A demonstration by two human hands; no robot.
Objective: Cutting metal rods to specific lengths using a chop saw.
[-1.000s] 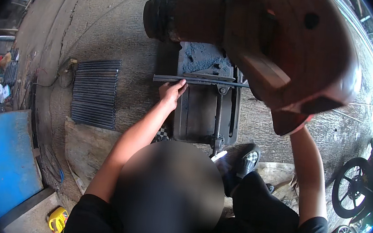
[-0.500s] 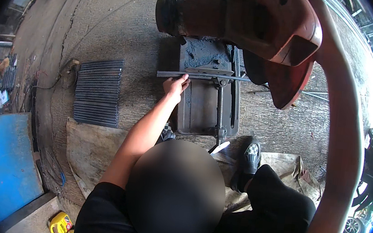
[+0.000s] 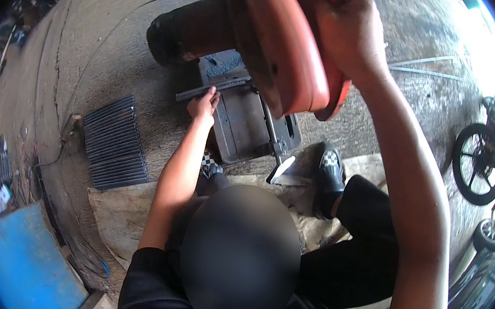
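Observation:
A cut-off saw with a red guard (image 3: 288, 50) and a dark motor housing looms large at the top centre. My right hand (image 3: 351, 36) is wrapped round the saw's red handle, its arm stretched up from the right. Below the saw head lies its dark metal base (image 3: 244, 127), fitted with a clamp screw and a pale crank handle (image 3: 284, 166). Thin grey metal bars (image 3: 188, 94) lie across the base at the clamp. My left hand (image 3: 203, 107) grips their left end, with fingers closed on them. The saw head hides the bars' right end.
A neat row of cut metal rods (image 3: 117, 144) lies on the concrete floor to the left. A worn cloth (image 3: 111, 212) is spread near my feet. A blue panel (image 3: 31, 258) stands at lower left, and a motorcycle (image 3: 482, 164) at right. A cable trails behind the saw.
The view has turned, so the base and rods appear tilted. The saw head looks closer and further left, and my right hand on its handle has come into sight. My left hand stays on the bars.

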